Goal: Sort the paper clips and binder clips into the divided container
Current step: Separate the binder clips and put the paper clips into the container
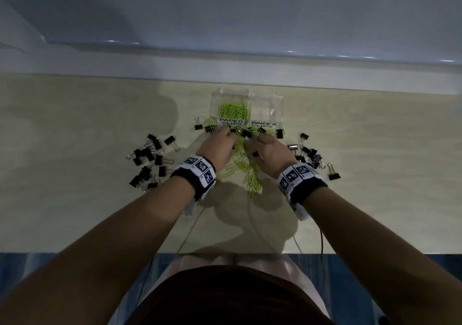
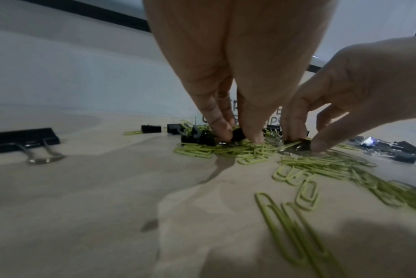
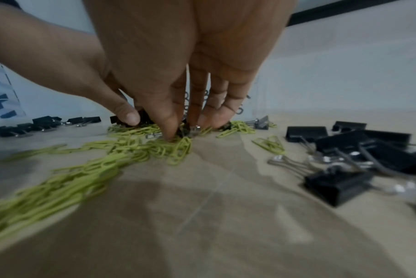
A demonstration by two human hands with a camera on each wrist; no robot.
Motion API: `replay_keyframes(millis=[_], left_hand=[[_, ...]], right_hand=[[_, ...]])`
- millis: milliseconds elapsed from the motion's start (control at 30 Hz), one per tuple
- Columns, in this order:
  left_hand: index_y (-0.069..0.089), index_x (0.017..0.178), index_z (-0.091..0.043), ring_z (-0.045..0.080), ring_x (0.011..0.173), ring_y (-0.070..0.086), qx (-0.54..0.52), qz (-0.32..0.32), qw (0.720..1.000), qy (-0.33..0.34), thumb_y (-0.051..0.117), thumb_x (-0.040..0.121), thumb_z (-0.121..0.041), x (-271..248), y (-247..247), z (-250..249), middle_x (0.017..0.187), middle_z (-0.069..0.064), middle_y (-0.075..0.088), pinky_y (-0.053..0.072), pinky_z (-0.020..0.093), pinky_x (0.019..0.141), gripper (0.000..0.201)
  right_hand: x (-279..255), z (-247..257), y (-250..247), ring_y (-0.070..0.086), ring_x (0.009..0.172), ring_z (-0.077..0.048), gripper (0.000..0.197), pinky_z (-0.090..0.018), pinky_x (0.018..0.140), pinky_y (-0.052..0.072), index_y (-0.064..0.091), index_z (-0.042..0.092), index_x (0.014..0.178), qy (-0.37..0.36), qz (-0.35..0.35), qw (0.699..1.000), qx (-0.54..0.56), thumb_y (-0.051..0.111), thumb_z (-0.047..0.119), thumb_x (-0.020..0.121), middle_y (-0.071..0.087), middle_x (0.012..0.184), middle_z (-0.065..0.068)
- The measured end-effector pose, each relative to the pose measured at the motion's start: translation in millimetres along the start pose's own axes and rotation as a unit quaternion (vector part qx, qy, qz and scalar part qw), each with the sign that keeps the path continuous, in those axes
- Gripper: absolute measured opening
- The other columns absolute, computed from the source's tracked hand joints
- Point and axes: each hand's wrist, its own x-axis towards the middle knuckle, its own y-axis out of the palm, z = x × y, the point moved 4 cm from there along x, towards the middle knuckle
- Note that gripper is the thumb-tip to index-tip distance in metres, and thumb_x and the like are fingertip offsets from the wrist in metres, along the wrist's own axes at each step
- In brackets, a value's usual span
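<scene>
A clear divided container (image 1: 275,99) stands at the back of the table. Its left bay, labelled PAPER CLIPS, holds green paper clips (image 1: 233,111); the bay labelled BINDER CLIPS looks empty. Just in front lies a mixed heap of green paper clips (image 2: 245,152) and black binder clips. My left hand (image 2: 238,136) reaches down into it and pinches a black binder clip (image 2: 237,134) between thumb and finger. Right beside it, my right hand (image 3: 181,131) pinches another black binder clip (image 2: 303,144) in the same heap. From above, the left hand (image 1: 228,132) and right hand (image 1: 257,137) sit close together.
Several black binder clips (image 1: 147,162) are gathered on the table to the left, and another group of binder clips (image 1: 310,154) lies to the right. A trail of green paper clips (image 1: 250,172) runs back toward me between my wrists. Thin cables (image 1: 250,224) cross the near table edge.
</scene>
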Motion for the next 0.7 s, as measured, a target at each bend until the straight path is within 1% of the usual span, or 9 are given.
replay_keyframes(millis=[100, 167, 233, 300, 400, 500, 567, 633, 700], left_hand=[[0.055, 0.11, -0.003, 0.026, 0.095, 0.054, -0.051, -0.025, 0.998, 0.015, 0.048, 0.092, -0.007, -8.1, -4.3, 2.0, 0.115, 0.012, 0.05, 0.048, 0.034, 0.08, 0.019], [0.05, 0.123, -0.007, 0.024, 0.102, 0.056, -0.104, -0.047, 0.993, 0.004, 0.046, 0.093, -0.006, -17.0, -9.6, 5.6, 0.126, 0.01, 0.049, 0.047, 0.031, 0.086, 0.031], [0.037, 0.138, -0.015, 0.021, 0.111, 0.054, -0.151, -0.06, 0.986, -0.023, 0.047, 0.093, -0.009, -27.1, -12.0, 11.4, 0.138, 0.008, 0.043, 0.045, 0.027, 0.092, 0.046], [0.026, 0.143, -0.024, 0.02, 0.113, 0.053, -0.199, -0.069, 0.976, -0.056, 0.048, 0.092, -0.01, -37.7, -11.2, 19.1, 0.142, 0.007, 0.04, 0.047, 0.031, 0.096, 0.057], [0.027, 0.143, -0.024, 0.019, 0.106, 0.055, -0.239, -0.115, 0.96, -0.09, 0.049, 0.09, -0.003, -58.0, -10.6, 36.6, 0.136, 0.006, 0.044, 0.051, 0.034, 0.092, 0.061], [0.033, 0.14, -0.017, 0.021, 0.101, 0.054, -0.198, -0.143, 0.962, -0.124, 0.048, 0.088, 0.001, -76.7, -10.7, 58.0, 0.131, 0.01, 0.047, 0.051, 0.036, 0.088, 0.057], [0.038, 0.135, -0.014, 0.027, 0.106, 0.053, -0.133, -0.127, 0.973, -0.143, 0.047, 0.087, 0.0, -82.2, -7.9, 71.3, 0.13, 0.013, 0.047, 0.049, 0.04, 0.09, 0.051], [0.046, 0.128, -0.011, 0.033, 0.109, 0.049, -0.053, -0.121, 0.982, -0.131, 0.049, 0.084, -0.005, -80.2, -6.6, 76.6, 0.126, 0.014, 0.049, 0.047, 0.047, 0.09, 0.044], [0.055, 0.12, -0.009, 0.035, 0.109, 0.047, -0.021, -0.124, 0.985, -0.119, 0.054, 0.083, -0.012, -71.6, -5.8, 72.0, 0.12, 0.013, 0.052, 0.044, 0.048, 0.09, 0.037]], right_hand=[[-13.5, -6.4, -2.3, 0.058, 0.092, -0.03, 0.017, -0.039, 0.069, 0.054, 0.063, 0.008, 0.096, -0.006, -0.017, 1.0, 0.022, 0.057, 0.007, 0.08, 0.06, 0.105, -0.008], [-23.4, -9.5, 0.1, 0.058, 0.092, -0.029, 0.02, -0.039, 0.071, 0.054, 0.062, 0.01, 0.1, -0.006, -0.02, 0.999, 0.034, 0.058, 0.009, 0.081, 0.06, 0.105, -0.008], [-29.8, -11.5, 3.9, 0.056, 0.098, -0.03, 0.027, -0.04, 0.075, 0.054, 0.06, 0.01, 0.107, -0.007, -0.028, 0.999, 0.034, 0.061, 0.01, 0.08, 0.059, 0.109, -0.009], [-30.4, -11.0, 6.6, 0.053, 0.103, -0.031, 0.035, -0.042, 0.081, 0.052, 0.058, 0.01, 0.114, -0.002, -0.033, 0.999, 0.03, 0.063, 0.012, 0.079, 0.058, 0.114, -0.009], [-24.6, -5.4, 7.7, 0.05, 0.106, -0.03, 0.036, -0.045, 0.083, 0.051, 0.057, 0.012, 0.116, 0.013, -0.035, 0.999, 0.021, 0.063, 0.013, 0.08, 0.059, 0.117, -0.007], [-19.9, 0.4, 8.2, 0.051, 0.105, -0.03, 0.033, -0.046, 0.079, 0.052, 0.059, 0.011, 0.111, 0.022, -0.044, 0.999, 0.012, 0.063, 0.008, 0.079, 0.059, 0.114, -0.008], [-19.5, 2.4, 7.3, 0.054, 0.099, -0.03, 0.029, -0.044, 0.073, 0.054, 0.061, 0.009, 0.104, 0.015, -0.069, 0.997, 0.027, 0.063, 0.001, 0.076, 0.058, 0.107, -0.009], [-21.5, 3.0, 6.6, 0.058, 0.087, -0.029, 0.022, -0.042, 0.066, 0.056, 0.063, 0.007, 0.096, -0.004, -0.095, 0.994, 0.056, 0.062, -0.003, 0.076, 0.059, 0.099, -0.009], [-26.5, 2.2, 4.1, 0.06, 0.076, -0.027, 0.018, -0.039, 0.062, 0.056, 0.064, 0.005, 0.09, -0.018, -0.121, 0.989, 0.082, 0.062, -0.005, 0.075, 0.06, 0.094, -0.009]])
